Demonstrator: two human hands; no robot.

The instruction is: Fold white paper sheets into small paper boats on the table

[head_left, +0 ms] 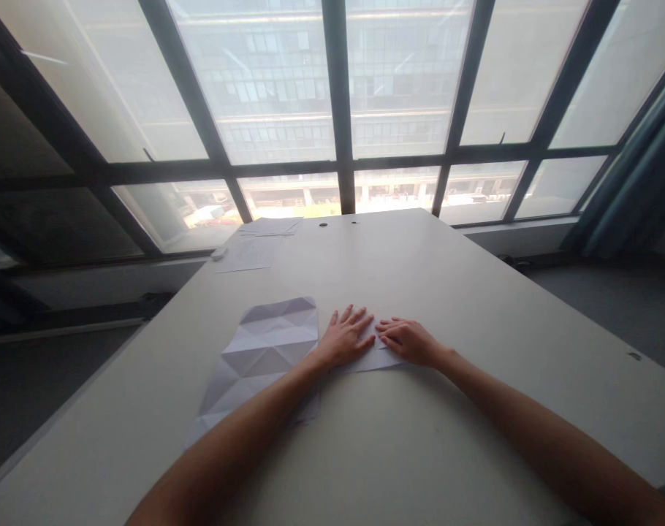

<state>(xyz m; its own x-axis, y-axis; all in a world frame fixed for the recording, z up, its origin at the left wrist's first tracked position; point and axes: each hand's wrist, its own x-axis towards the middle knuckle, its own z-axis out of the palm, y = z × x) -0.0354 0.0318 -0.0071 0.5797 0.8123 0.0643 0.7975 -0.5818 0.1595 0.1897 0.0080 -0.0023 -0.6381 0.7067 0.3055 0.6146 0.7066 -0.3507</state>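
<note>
My left hand (pixel 344 340) lies palm down with its fingers spread, pressing a white sheet of paper (pixel 368 359) flat against the table. From the right, my right hand (pixel 410 340) rests on the same sheet, its fingers stretched toward the left hand and lying over a small folded flap. Most of the sheet is hidden under both hands. To the left lies a larger white paper (pixel 272 358) with a pattern of creases in triangles, standing slightly off the table in places. My left forearm covers its lower right part.
The long white table (pixel 398 453) reaches to a large framed window. Several loose sheets (pixel 250 254) lie at its far left, near a small white object (pixel 219 254). A dark round hole (pixel 323 225) shows near the far edge. A curtain (pixel 628 153) hangs at the right.
</note>
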